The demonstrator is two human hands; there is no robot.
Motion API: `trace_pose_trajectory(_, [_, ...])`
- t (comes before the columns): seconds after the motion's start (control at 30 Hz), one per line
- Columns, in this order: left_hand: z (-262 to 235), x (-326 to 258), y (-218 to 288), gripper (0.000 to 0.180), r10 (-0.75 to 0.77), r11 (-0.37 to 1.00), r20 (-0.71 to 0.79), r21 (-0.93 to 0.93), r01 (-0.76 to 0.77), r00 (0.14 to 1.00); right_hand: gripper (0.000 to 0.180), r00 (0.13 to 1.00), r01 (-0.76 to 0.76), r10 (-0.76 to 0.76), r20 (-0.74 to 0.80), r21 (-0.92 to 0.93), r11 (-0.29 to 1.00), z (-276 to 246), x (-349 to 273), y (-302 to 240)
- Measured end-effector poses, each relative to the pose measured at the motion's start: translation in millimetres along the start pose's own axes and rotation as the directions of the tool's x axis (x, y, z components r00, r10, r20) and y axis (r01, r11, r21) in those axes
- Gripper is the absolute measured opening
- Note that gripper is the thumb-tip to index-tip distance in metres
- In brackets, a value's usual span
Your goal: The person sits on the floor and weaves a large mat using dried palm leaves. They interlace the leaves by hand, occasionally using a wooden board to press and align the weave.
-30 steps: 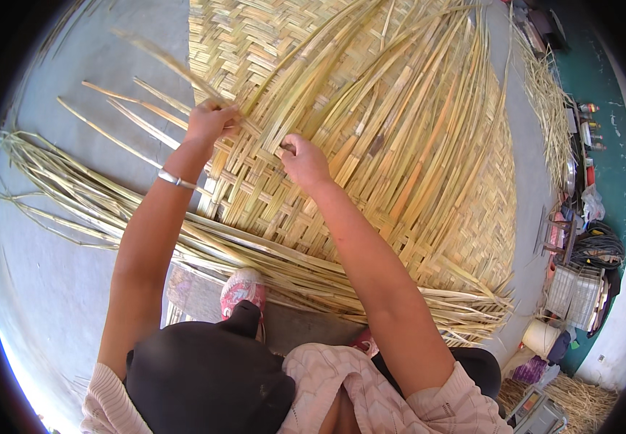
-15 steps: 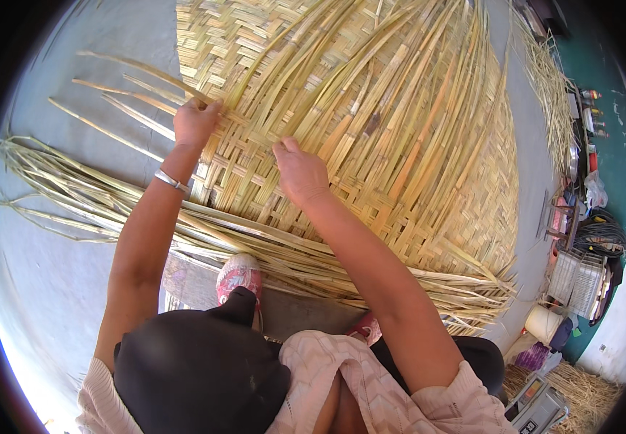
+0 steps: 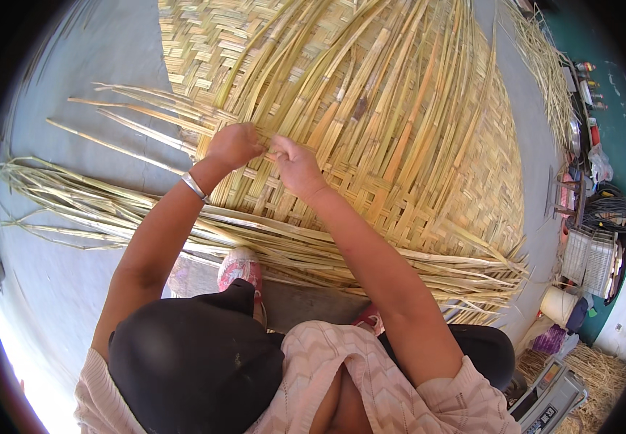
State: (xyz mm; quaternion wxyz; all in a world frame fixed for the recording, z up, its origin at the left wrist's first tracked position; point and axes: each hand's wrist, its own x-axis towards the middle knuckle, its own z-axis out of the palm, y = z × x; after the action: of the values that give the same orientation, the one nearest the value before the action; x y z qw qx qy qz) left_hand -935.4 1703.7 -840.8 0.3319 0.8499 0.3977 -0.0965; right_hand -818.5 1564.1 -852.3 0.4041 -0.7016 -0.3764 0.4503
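Between left hand [image 3: 235,145] and right hand [image 3: 295,165], bamboo strip [image 3: 268,149]

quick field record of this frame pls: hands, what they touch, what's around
left hand: closed on a bamboo strip at the mat's edge
right hand: fingers pinched on the weave, close beside the left
woven bamboo mat: flat on grey floor, half woven, loose strips fanning out
bracelet: on left wrist
foot: in patterned shoe, at mat's near edge

We see an outdoor weaving yard. A big woven mat [image 3: 371,145] covers the concrete floor [image 3: 89,87]; loose strips [image 3: 74,202] and straw [image 3: 595,369] lie around.
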Motion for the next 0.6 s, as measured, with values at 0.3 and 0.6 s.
trace_pose_trajectory(0.3, [10.1, 1.9, 4.5, 0.027, 0.007, 0.999, -0.11, 0.053, -0.001, 0.994, 0.044, 0.984, -0.173, 0.178, 0.011, 0.307, 0.936, 15.7, 0.0, -1.8])
trace_pose_trajectory(0.6, [15.0, 4.5, 6.8, 0.027, 0.01, 0.993, -0.069, 0.12, -0.001, 0.998, 0.05, 0.966, -0.259, 0.238, 0.101, 0.352, 0.899, 7.8, 7.1, -14.3])
